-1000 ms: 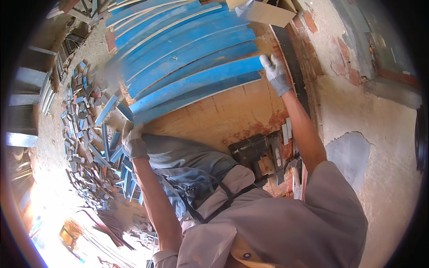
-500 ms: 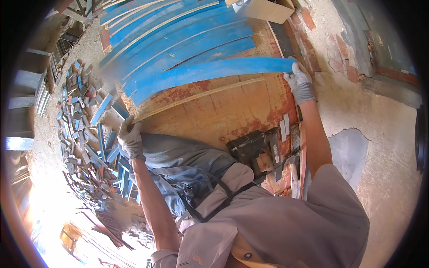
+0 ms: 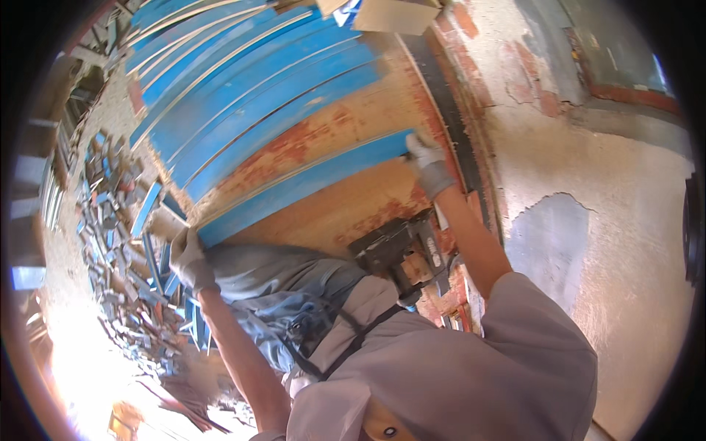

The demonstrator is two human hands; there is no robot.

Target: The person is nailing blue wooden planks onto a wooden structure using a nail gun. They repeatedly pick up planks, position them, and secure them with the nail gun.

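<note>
A long blue board (image 3: 309,181) lies across the worn wooden tabletop (image 3: 323,220) in front of me, with a thin pale wooden strip along its far edge. My right hand (image 3: 429,162), in a grey-white glove, is closed around the board's right end. At the other end my left hand (image 3: 193,263), gloved too and slightly blurred, is closed at the corner of the board; its fingertips are partly hidden. Farther off, several more blue boards (image 3: 272,121) lie side by side, with pale strips (image 3: 213,70) among them.
A dark tool (image 3: 390,246) of unclear kind rests on the table near my right forearm. Small blue and grey offcuts (image 3: 129,250) are heaped on the left. At the far end stands a cardboard box (image 3: 397,16). A patched plaster wall (image 3: 610,242) rises on the right.
Both hands have moved nearer to me with the blue board, which has come down against the thin strip. My left hand has shifted from the strip's end to the board's end.
</note>
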